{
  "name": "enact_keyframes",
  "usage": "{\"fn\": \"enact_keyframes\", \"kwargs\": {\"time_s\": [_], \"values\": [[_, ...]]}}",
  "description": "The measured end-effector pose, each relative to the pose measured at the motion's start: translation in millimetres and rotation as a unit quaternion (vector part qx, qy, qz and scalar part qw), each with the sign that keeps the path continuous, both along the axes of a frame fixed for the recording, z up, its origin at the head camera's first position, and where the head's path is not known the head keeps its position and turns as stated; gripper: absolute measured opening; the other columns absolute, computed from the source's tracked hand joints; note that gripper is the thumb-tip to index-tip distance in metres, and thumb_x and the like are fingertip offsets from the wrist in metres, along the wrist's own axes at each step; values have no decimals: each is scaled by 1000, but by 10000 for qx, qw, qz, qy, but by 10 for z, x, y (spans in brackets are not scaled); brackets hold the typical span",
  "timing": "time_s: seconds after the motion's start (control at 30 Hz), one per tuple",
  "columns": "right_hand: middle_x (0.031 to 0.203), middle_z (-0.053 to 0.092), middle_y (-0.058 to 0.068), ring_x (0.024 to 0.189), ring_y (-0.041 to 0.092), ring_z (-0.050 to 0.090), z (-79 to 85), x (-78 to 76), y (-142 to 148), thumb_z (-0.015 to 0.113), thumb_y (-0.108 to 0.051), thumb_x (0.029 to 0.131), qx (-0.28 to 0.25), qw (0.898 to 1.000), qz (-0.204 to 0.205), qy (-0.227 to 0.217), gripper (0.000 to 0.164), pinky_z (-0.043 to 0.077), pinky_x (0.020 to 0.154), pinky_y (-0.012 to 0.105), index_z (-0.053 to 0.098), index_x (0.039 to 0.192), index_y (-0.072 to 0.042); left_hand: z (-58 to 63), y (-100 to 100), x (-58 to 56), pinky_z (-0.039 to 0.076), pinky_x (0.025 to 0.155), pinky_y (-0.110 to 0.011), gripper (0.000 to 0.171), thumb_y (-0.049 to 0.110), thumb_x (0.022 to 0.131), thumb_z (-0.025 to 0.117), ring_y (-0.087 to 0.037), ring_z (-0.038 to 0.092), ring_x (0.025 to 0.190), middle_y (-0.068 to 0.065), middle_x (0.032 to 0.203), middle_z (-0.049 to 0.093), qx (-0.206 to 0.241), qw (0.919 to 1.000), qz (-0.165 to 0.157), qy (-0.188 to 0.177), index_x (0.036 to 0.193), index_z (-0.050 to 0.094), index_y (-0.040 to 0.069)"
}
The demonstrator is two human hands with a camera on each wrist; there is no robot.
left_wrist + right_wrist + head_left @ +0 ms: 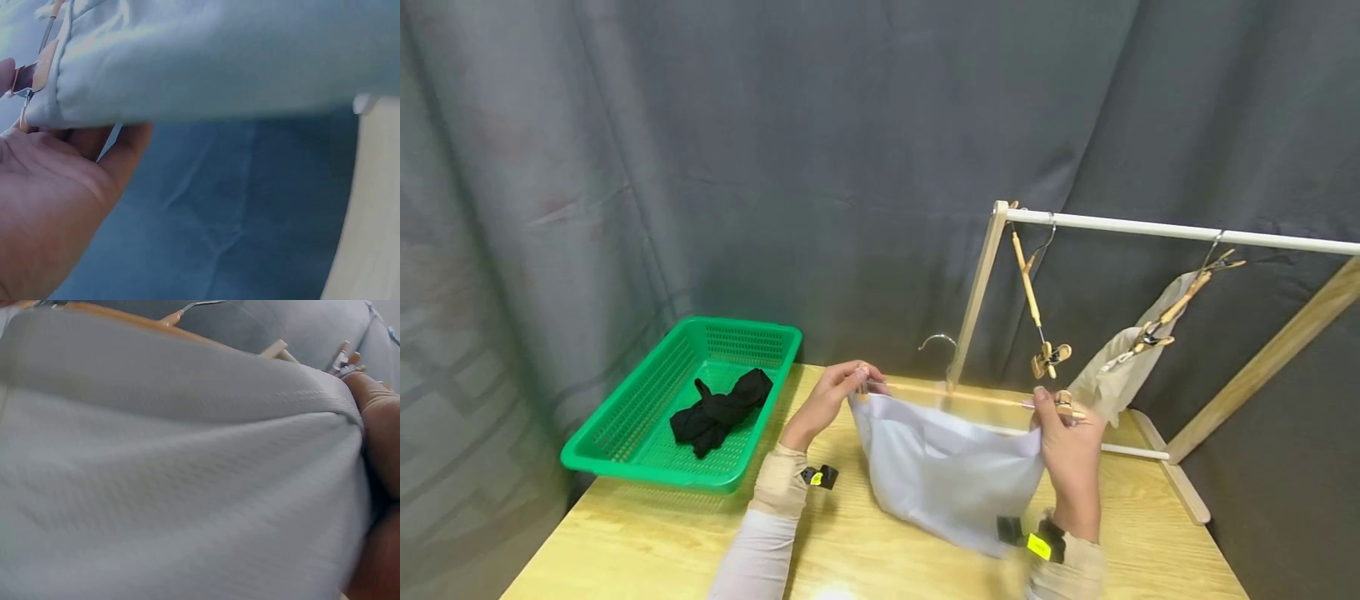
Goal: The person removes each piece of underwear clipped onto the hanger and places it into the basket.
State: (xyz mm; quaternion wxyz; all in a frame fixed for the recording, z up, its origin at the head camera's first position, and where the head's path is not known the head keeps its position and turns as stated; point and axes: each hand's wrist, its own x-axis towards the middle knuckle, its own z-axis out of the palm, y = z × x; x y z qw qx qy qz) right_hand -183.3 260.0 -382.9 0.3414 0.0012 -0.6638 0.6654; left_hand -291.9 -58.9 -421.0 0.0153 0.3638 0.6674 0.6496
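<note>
A white cloth garment (951, 462) hangs between my two hands, just below a wooden clip hanger (958, 393) whose metal hook points up. My left hand (833, 400) pinches the hanger's left clip at the garment's corner; in the left wrist view that clip (42, 65) bites the cloth edge, with the thumb on the clip and fingers behind the fabric. With thumb and fingers, my right hand (1071, 450) grips the garment's other top corner. The hanger's right clip (1064, 403) shows beside that hand. Folds fan out from the right-hand grip in the right wrist view.
To the left, a green plastic basket (677, 479) holds a knotted black cloth (722, 410). A rack with a white rail (1135, 226) stands at the right, bearing an unloaded clip hanger (1028, 279) and another with a beige cloth (1123, 367). Grey curtains (850, 167) surround the wooden table (632, 542).
</note>
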Motion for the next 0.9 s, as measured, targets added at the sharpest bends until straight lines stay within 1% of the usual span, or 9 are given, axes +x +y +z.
{"fn": "enact_keyframes", "kwargs": {"time_s": [0.1,0.2,0.3,0.43,0.57,0.67,0.77,0.83,0.9], "values": [[55,58,-2,51,9,50,-24,-27,-48,63,-1,98,202,9988,378,-255,30,40,48,19,68,69,0,69,-127,35,50,99,-32,34,19,109,43,-18,74,102,-23,107,74,124,9997,177,95,109,66,-6],[62,61,-3,57,8,53,-44,-46,-70,61,-1,100,582,9951,705,-388,23,43,51,20,68,80,8,118,-221,58,52,96,-29,34,19,109,45,-16,74,98,-14,101,77,231,9990,369,116,106,66,-7],[70,62,-5,65,7,56,-38,-55,-90,60,-5,101,957,9911,786,-498,18,46,57,19,64,93,11,162,-276,88,52,96,-27,34,20,109,46,-15,75,96,-5,97,77,323,9981,511,115,105,65,-8],[83,61,-8,73,6,56,-18,-70,-103,63,-9,101,1103,9897,652,-644,17,47,64,19,62,108,6,190,-305,119,53,96,-27,33,19,109,48,-15,74,94,-3,95,76,357,9974,604,175,104,66,-8],[99,60,-4,77,6,55,-4,-83,-107,66,-7,99,1082,9905,536,-655,17,46,65,18,60,111,4,197,-317,139,54,93,-26,30,18,107,51,-14,74,92,-15,95,76,274,9965,763,181,103,68,-7],[100,61,-4,80,6,56,-1,-92,-109,68,-7,97,1178,9898,463,-652,17,47,68,18,62,109,4,199,-335,141,53,92,-26,26,15,106,54,-12,73,91,-19,94,75,180,9953,920,221,102,69,-6],[93,62,-10,80,6,55,-14,-98,-115,70,-9,96,1400,9875,328,-642,15,46,69,17,66,106,1,206,-355,138,52,91,-25,24,13,105,55,-12,72,90,-14,92,75,127,9946,996,267,102,70,-6],[92,62,-10,81,6,56,-24,-98,-123,70,-8,96,1547,9860,283,-559,13,45,70,17,67,105,1,211,-363,135,53,90,-25,24,13,105,56,-12,71,89,-7,91,75,112,9946,994,273,101,70,-6],[90,63,-9,79,6,56,-29,-96,-133,70,-8,96,1660,9847,210,-482,12,46,69,17,68,104,1,216,-368,135,54,88,-26,24,13,105,55,-12,71,89,-6,92,75,91,9947,978,291,102,70,-7]]}}
